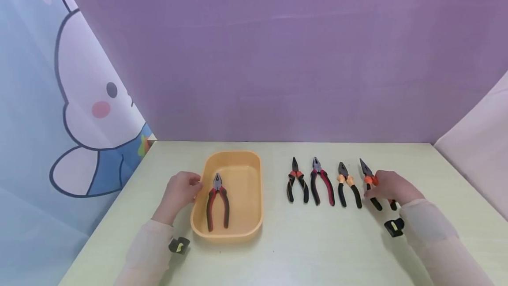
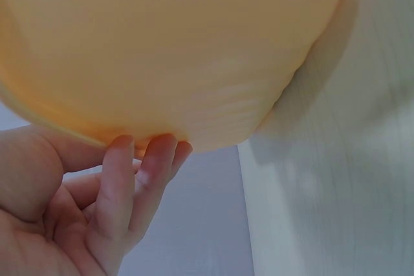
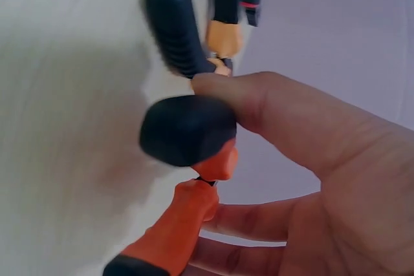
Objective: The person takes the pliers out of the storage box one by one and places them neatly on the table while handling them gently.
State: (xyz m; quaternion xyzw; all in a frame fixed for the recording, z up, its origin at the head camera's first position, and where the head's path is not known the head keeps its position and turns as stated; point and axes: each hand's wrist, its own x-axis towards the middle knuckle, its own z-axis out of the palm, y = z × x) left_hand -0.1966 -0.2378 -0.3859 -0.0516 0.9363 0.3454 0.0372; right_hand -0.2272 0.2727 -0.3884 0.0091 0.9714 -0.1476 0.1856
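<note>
My left hand [image 1: 180, 195] pinches the left rim of a yellow-orange plastic tray [image 1: 250, 228]. In the left wrist view, fingertips [image 2: 162, 150] press on the tray's outer wall [image 2: 181, 50]. Inside the tray lies one pair of red-and-black pliers [image 1: 212, 193], handles spread toward me. Far right, my right hand [image 1: 394, 186] grips long-nose pliers [image 1: 367, 171] with orange-and-black handles. The right wrist view has the thumb against one orange-and-black handle [image 3: 187, 130] of these pliers, with fingers behind the other; part of the grip is hidden.
Left of my right hand, a row holds black-and-orange long-nose pliers [image 1: 295, 175], red-and-black pliers [image 1: 319, 175] and yellow-and-black pliers [image 1: 344, 180]. All lie jaws away from me on the pale table [image 1: 309, 250]. A purple backdrop [image 1: 278, 56] rises behind the table's far edge.
</note>
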